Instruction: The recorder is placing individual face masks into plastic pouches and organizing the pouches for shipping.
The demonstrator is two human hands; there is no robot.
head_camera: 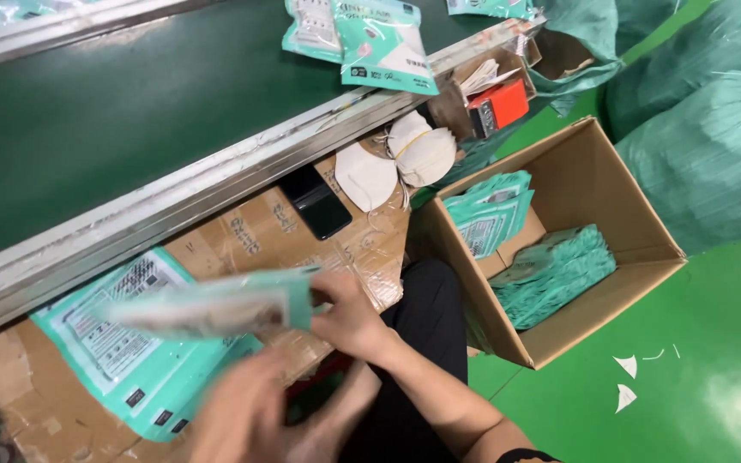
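Note:
My right hand point(349, 313) pinches the right end of a flat teal and white pouch point(216, 304), held level above a cardboard work surface point(285, 227). My left hand point(246, 416) is a blur just below the pouch, near the front edge; I cannot tell whether it holds anything. Under the pouch lies a stack of similar teal pouches point(117, 356). Several white cup-shaped masks point(405, 159) are piled at the far end of the cardboard, next to a black phone point(319, 201).
A dark green conveyor belt point(130, 94) with a metal rail runs along the left, carrying more teal pouches point(370, 39). An open cardboard box point(636, 231) of teal packs stands on the green floor. Large green sacks point(713, 129) lie beyond. A red and black item point(499, 107) sits nearby.

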